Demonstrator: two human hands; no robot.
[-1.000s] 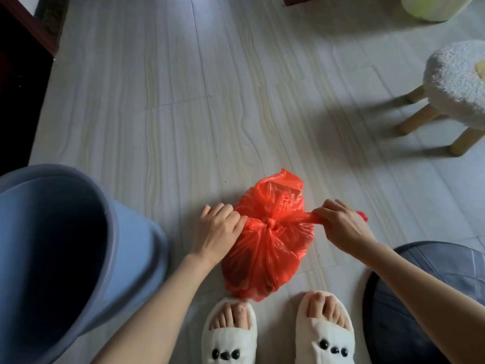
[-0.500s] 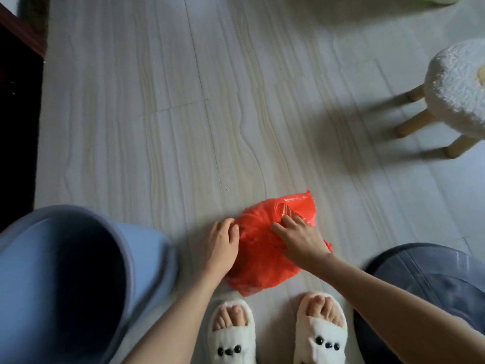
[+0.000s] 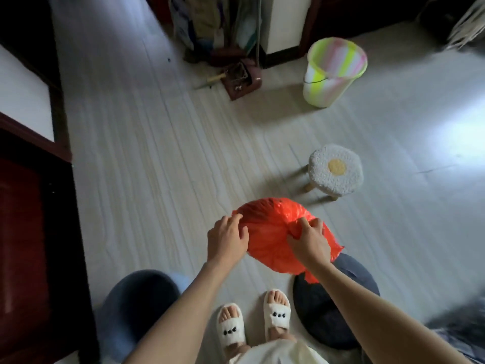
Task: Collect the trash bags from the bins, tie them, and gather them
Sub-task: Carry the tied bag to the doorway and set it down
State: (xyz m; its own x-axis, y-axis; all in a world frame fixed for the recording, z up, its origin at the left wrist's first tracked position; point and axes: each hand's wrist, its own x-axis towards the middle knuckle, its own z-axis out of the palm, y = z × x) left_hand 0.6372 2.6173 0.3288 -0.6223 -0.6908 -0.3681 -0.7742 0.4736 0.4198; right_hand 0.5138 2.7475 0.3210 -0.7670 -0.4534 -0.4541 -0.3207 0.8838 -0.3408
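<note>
A tied red trash bag hangs in the air in front of me, well above the floor. My right hand grips a bunch of its plastic near the knot. My left hand holds the bag's left side with its fingers curled over the edge. A blue bin stands at my lower left beside my feet in white slippers. A striped yellow-and-pink bin stands farther away on the floor, and I cannot see whether it holds a bag.
A small fluffy white stool stands just beyond the bag. A dark round cushion lies at my right foot. Dark wooden furniture lines the left side. Tools and a small box sit by the far wall.
The bag has come up off the floor between both hands. My view has risen and pulled back, so the stool and the striped bin now show in full.
</note>
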